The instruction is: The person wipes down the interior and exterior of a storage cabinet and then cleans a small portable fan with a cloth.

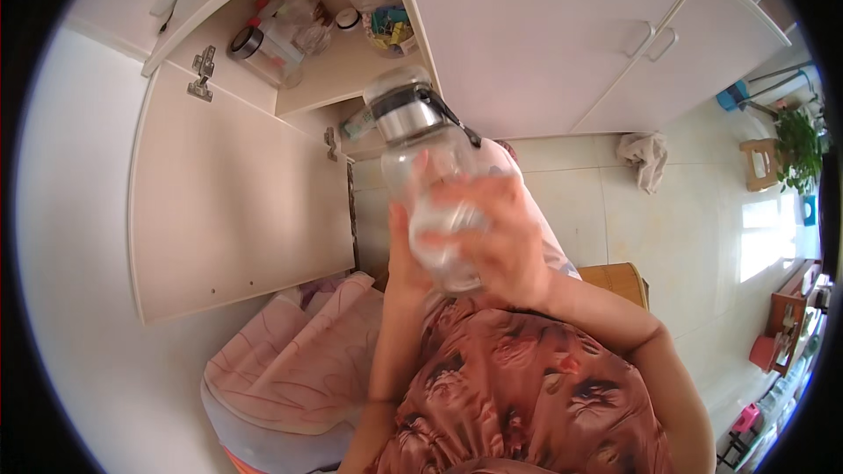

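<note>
In the head view, your left hand (406,250) is cupping the left side of a clear bottle (399,162), your right hand (507,233) curling part-closed around its right, fingers blurred. Between them, its silver-black lid (409,114) is pointing away from you, toward the open cabinet (351,75).

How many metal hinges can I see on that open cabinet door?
2. The upper hinge is toward the picture's left; the lower hinge is left of the held bottle. Others may be hidden.
</note>
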{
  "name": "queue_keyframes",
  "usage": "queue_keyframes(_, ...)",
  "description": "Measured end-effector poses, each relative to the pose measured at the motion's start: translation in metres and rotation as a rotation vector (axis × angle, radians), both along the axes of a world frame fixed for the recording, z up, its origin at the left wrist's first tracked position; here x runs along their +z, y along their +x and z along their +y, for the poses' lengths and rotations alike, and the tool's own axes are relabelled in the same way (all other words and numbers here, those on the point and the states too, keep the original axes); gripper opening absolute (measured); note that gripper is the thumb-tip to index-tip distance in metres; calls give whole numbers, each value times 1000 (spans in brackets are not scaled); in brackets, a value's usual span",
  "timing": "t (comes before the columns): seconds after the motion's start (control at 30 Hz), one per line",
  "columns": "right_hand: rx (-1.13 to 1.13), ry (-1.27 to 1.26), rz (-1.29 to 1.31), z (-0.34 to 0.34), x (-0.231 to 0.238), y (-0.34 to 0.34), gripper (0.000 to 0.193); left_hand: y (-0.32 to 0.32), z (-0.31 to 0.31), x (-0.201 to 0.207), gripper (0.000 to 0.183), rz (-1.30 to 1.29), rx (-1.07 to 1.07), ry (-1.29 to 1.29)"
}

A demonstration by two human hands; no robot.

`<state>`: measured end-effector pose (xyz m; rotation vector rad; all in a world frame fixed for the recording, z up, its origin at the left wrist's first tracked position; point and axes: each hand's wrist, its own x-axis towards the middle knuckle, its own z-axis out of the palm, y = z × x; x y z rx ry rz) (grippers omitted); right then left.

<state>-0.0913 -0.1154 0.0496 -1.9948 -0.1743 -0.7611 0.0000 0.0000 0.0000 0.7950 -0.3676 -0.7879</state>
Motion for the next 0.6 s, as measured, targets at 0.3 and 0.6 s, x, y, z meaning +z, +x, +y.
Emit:
queue_keyframes(0.3, -24, -6, -69, -46, 14, 50, 37, -4, -7, -17, 81, 478, -134, -223)
queue_keyframes(0.6, 44, 336, 63, -4, -18, 0, 29, 22, -1, -14, 79, 538, -76, -564)
